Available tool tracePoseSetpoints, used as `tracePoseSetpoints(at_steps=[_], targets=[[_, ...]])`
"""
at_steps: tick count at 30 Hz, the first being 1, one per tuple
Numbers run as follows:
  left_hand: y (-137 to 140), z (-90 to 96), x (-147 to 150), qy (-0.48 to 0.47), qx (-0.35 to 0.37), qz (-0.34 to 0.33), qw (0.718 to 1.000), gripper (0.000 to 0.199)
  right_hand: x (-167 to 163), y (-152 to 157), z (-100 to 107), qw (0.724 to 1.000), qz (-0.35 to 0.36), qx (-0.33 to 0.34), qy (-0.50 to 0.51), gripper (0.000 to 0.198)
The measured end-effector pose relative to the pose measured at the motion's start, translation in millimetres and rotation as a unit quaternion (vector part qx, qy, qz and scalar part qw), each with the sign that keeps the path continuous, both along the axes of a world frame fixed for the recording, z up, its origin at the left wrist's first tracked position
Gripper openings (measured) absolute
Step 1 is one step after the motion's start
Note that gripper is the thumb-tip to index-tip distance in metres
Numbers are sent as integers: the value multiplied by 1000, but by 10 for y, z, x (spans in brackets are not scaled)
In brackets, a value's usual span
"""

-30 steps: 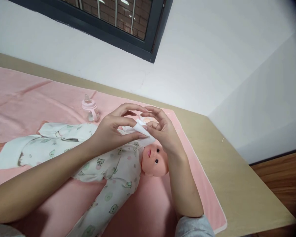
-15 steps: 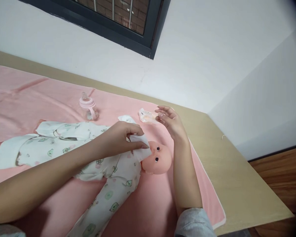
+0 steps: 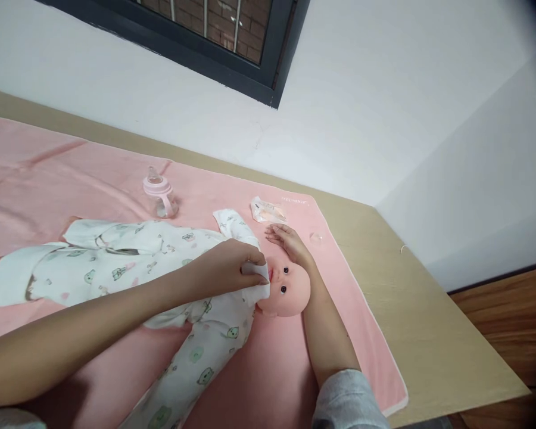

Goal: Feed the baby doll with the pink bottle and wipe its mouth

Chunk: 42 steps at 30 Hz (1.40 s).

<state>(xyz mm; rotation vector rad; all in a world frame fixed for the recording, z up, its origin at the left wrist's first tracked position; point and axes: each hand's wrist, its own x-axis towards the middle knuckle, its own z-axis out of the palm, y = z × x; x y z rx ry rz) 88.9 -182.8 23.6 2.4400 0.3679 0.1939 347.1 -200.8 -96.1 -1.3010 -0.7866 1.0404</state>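
Bare forearms, grey sleeve (image 3: 348,399) at right elbow.

Smooth glossy plastic is seen on the doll's head (image 3: 288,290), soft printed cotton on its romper (image 3: 161,256), matt fleecy cloth on the pink blanket (image 3: 49,179).

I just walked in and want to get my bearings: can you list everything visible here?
Plastic baby doll: one, peach head, white printed sleepsuit, lying on the blanket.
Small white wipe: one, pressed at the doll's mouth.
Clear baby bottle with pink handles: one, upright on the blanket beyond the doll.
Clear crinkled wrapper: one, on the blanket near the doll's sleeve.
Pink fleece blanket: one, spread over the table.
Tan table: one, against the white wall.
Dark-framed window: one, above.
Left hand: holds the wipe.
Right hand: rests flat beside the doll's head.
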Motion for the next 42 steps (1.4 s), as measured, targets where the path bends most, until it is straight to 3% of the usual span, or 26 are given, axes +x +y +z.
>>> tracePoseSetpoints(at_steps=[9,15,35,42], targets=[[-30,-200,33,-61,75,-15,995,15,50,36,-88,1000,-22,8,-4,24],[-41,-228,17,-81,128,-35,988,13,42,32,-87,1000,-18,13,-12,22],[31,-194,-19,-60,139,-4,988,13,51,27,-77,1000,-19,8,-7,18],[43,-207,-6,-78,128,-25,988,20,37,18,-70,1000,-22,9,-11,21]])
